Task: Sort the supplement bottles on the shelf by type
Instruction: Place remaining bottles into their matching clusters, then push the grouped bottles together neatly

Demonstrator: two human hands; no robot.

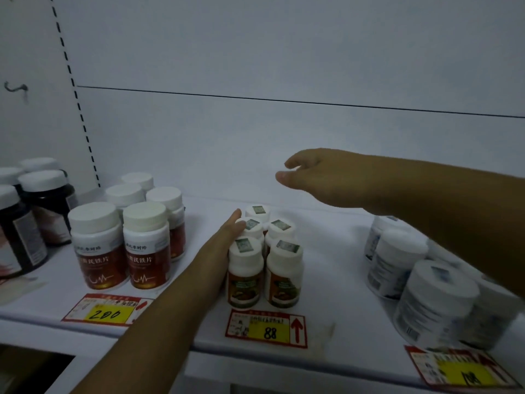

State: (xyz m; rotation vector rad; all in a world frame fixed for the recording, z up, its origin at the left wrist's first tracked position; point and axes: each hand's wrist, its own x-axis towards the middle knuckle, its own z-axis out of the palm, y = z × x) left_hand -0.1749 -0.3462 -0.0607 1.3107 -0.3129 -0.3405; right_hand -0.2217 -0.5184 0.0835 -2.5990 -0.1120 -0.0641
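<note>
On the white shelf stand four groups of bottles. Several small white-capped bottles with orange-green labels cluster at the middle. My left hand lies flat against the left side of this cluster, fingers straight, holding nothing. My right hand hovers above and behind the cluster, fingers loosely apart and empty. To the left are several red-labelled bottles with white caps. Dark bottles stand at the far left. White tubs with blue print sit at the right, partly behind my right forearm.
Red and yellow price tags line the shelf's front edge: "200" on the left, "88" in the middle, another tag at the right. The white back panel rises behind. A slotted upright stands at the left.
</note>
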